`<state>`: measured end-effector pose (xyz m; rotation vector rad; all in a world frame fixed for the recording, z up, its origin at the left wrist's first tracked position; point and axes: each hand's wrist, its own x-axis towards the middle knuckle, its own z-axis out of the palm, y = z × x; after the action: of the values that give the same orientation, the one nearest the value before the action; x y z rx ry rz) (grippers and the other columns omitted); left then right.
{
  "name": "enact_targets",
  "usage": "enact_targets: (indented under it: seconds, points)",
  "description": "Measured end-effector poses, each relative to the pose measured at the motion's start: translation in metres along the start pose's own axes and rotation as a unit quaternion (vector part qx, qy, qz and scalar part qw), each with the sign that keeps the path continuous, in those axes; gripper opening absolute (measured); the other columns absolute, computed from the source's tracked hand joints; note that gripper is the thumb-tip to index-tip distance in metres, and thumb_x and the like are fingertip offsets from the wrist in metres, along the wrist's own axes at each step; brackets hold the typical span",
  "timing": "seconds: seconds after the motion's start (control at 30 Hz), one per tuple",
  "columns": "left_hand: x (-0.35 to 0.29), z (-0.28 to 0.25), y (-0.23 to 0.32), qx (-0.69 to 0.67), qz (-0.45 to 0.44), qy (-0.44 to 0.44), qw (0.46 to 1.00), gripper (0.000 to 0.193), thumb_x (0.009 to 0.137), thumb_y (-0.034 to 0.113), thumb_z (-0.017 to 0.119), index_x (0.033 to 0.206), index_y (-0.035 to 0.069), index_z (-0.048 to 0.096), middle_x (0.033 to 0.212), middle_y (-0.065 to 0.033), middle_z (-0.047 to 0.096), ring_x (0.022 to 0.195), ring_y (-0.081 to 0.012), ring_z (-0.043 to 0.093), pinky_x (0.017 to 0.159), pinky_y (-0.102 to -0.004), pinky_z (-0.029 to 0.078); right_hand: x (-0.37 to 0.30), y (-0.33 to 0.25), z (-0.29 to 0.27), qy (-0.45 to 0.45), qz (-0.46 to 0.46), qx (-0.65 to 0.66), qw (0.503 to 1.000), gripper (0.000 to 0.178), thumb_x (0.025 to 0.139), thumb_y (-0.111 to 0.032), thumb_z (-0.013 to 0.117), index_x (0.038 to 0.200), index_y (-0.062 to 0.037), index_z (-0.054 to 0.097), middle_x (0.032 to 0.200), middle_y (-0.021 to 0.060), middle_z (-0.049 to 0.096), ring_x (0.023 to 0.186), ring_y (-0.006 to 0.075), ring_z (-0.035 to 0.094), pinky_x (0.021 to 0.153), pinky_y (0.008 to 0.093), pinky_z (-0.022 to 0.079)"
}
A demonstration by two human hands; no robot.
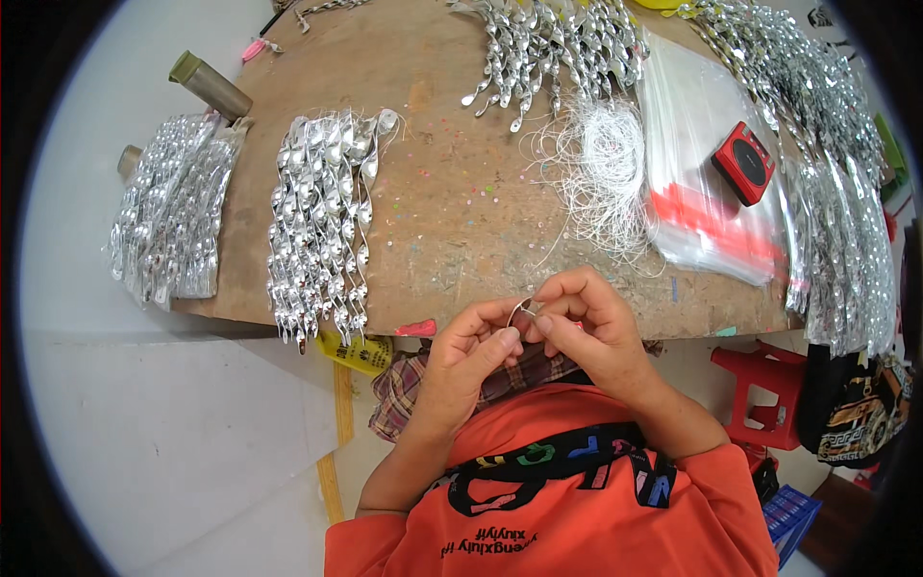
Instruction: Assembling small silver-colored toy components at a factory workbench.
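Observation:
My left hand [471,351] and my right hand [586,322] meet just in front of the near edge of a brown wooden table [452,192]. Together their fingertips pinch a small silver spiral ornament [522,310] with a thin loop showing above the fingers. A tangle of white thread [601,173] lies on the table just beyond my right hand. Further left, a pile of silver spiral ornaments [322,216] hangs over the table's near edge.
More silver spirals lie at the back middle [553,43], along the right side [827,163] and packed in clear bags at the left [173,207]. Clear plastic bags [697,163] carry a small red device [743,162]. A red stool [764,389] stands at the right.

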<state>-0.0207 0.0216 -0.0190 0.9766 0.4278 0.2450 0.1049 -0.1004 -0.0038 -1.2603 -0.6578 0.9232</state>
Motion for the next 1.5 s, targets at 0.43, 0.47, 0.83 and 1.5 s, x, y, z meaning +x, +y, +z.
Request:
enact_targets:
  seconds: [0.43, 0.47, 0.83, 1.5]
  points:
    - [-0.005, 0.009, 0.001, 0.000, 0.020, -0.014, 1.000, 0.029, 0.086, 0.008, 0.057, 0.112, -0.001, 0.052, 0.097, -0.0060, 0.059, 0.088, -0.0111, 0.056, 0.076, -0.0244, 0.045, -0.001, 0.000, 0.001, -0.022, 0.019, 0.031, 0.999, 0.017, 0.087, -0.003, 0.051, 0.104, -0.0022, 0.046, 0.086, 0.0044, 0.059, 0.077, 0.0070, 0.057, 0.062, 0.0190, 0.046]
    - [-0.005, 0.009, 0.001, -0.022, 0.010, 0.001, 1.000, 0.027, 0.086, 0.008, 0.057, 0.111, -0.001, 0.052, 0.097, -0.0059, 0.060, 0.088, -0.0110, 0.056, 0.076, -0.0239, 0.046, -0.001, -0.001, 0.001, -0.026, 0.028, 0.040, 0.998, 0.017, 0.087, -0.004, 0.051, 0.103, -0.0022, 0.046, 0.086, 0.0044, 0.059, 0.076, 0.0069, 0.057, 0.062, 0.0190, 0.046]
    - [0.000, 0.007, 0.001, 0.075, 0.024, 0.033, 0.996, 0.010, 0.088, 0.010, 0.055, 0.094, 0.002, 0.054, 0.098, -0.0042, 0.057, 0.084, -0.0092, 0.055, 0.071, -0.0208, 0.045, -0.004, 0.003, -0.001, -0.034, 0.016, 0.016, 0.999, 0.015, 0.088, -0.005, 0.052, 0.102, -0.0015, 0.049, 0.083, 0.0046, 0.060, 0.073, 0.0079, 0.058, 0.061, 0.0203, 0.047]
    - [-0.002, 0.003, 0.013, 0.323, 0.130, -0.036, 0.937, 0.031, 0.086, 0.002, 0.051, 0.117, 0.000, 0.055, 0.104, -0.0078, 0.054, 0.080, -0.0115, 0.053, 0.070, -0.0214, 0.045, 0.010, -0.008, -0.027, 0.046, 0.065, 0.164, 0.983, 0.009, 0.087, -0.013, 0.054, 0.087, -0.0041, 0.055, 0.063, 0.0036, 0.055, 0.048, 0.0060, 0.045, 0.042, 0.0161, 0.032]
